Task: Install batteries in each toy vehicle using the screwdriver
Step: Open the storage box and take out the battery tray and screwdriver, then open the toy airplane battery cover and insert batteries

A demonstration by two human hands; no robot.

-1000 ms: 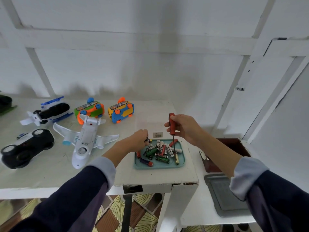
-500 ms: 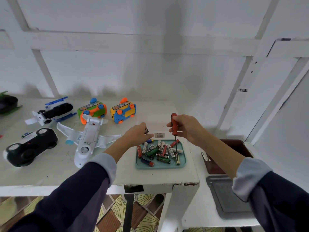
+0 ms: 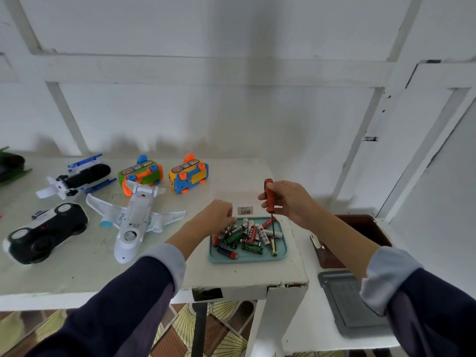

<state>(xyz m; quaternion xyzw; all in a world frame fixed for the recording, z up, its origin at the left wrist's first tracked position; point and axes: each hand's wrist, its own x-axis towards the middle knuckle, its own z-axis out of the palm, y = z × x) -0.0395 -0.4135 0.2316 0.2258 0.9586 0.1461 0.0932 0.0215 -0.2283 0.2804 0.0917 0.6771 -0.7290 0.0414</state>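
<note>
The left hand (image 3: 217, 215), which half a second ago was lifted just off the tray (image 3: 280, 255), has come back down to the tray's near-left corner, knuckles up, fingers curled into the batteries (image 3: 244, 234). I judge it is picking cells for a toy, so loading has not started. Whether it already pinches one I cannot tell; the fingertips are hidden.

The right hand (image 3: 286, 199) has not moved: fingers and thumb wrapped tight round the red handle of the screwdriver (image 3: 269, 197), shaft pointing straight down, tip hanging just over the pile, right of the left hand.

Left of that hand lies the plane (image 3: 135, 222), belly up; beyond it the car (image 3: 46, 231) and other toys, all apparently waiting.
</note>
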